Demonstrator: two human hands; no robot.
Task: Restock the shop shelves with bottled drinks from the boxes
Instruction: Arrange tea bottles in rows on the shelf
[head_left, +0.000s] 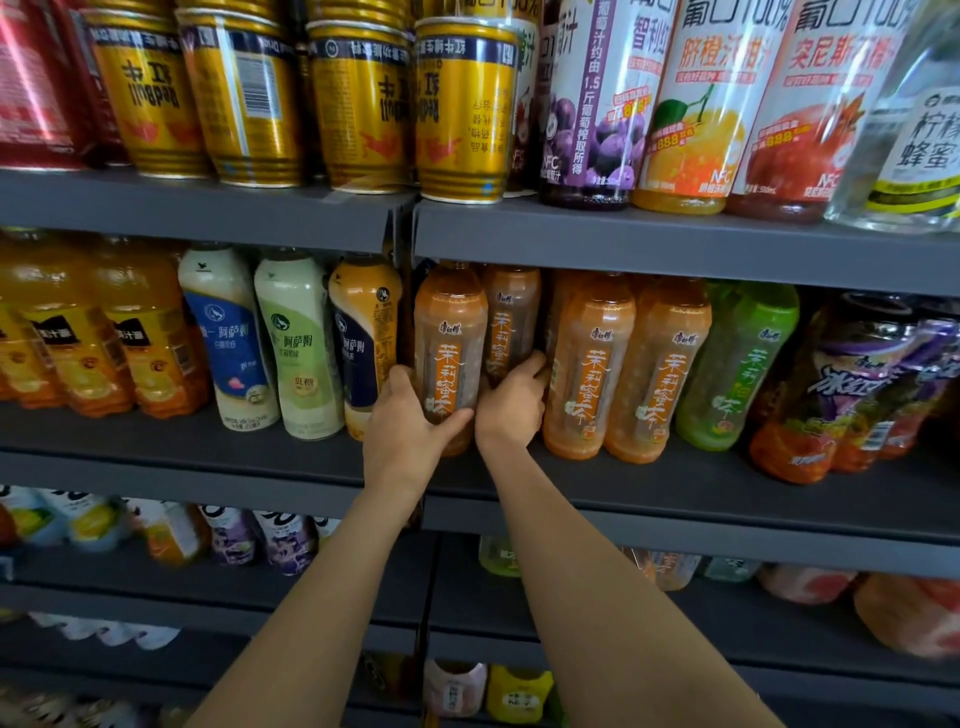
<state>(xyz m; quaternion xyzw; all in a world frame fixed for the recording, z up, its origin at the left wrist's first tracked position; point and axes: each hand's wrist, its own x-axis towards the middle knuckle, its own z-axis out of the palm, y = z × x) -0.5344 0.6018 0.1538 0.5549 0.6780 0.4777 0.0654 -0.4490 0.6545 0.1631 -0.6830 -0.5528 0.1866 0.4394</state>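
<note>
Left hand (410, 415) curled round the front orange jasmine tea bottle (450, 358), right hand (511, 397) gripping the one behind (511, 317), both standing on the middle shelf (675, 499). Best to slide both straight back, keeping upright. Careful with the neighbouring orange bottles (587, 364) just right of the right fingers.

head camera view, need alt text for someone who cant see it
Two bare hands set orange tea bottles on a dark shop shelf: the left hand grips the front bottle, the right hand holds the one behind. Gold cans stand on the shelf above.
</note>
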